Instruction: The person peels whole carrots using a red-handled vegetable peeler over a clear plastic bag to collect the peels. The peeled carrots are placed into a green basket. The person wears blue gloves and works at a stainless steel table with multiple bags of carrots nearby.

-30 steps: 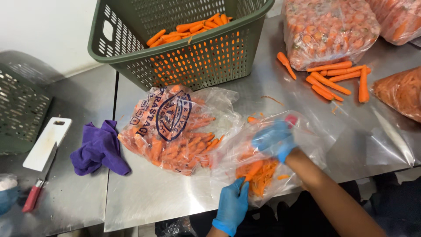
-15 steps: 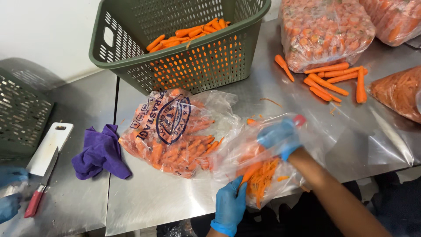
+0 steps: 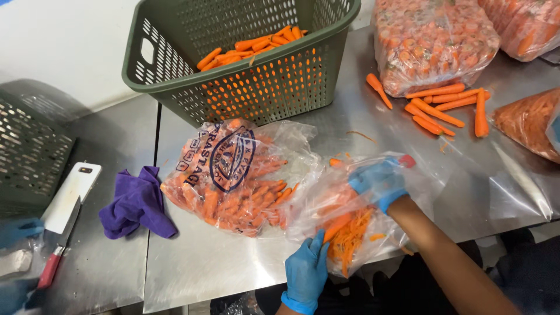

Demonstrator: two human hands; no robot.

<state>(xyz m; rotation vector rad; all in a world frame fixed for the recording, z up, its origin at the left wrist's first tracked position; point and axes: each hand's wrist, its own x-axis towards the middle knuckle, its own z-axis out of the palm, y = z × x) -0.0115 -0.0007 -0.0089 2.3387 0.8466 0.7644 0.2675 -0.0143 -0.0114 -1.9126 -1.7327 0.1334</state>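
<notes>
Gripping one crinkly clear bag [image 3: 350,216] of carrot peelings — both blue-gloved hands, left [image 3: 306,271], right [image 3: 379,182].

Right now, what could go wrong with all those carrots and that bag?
The clear bag hangs past the table edge, so the peelings could spill out. The left hand only pinches its rim; the right hand is inside it. The knife lies bare near another person's gloved hand.

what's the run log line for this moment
left hand: on clear bag edge | right hand: inside bag | carrot peelings in bag | green basket behind
</notes>
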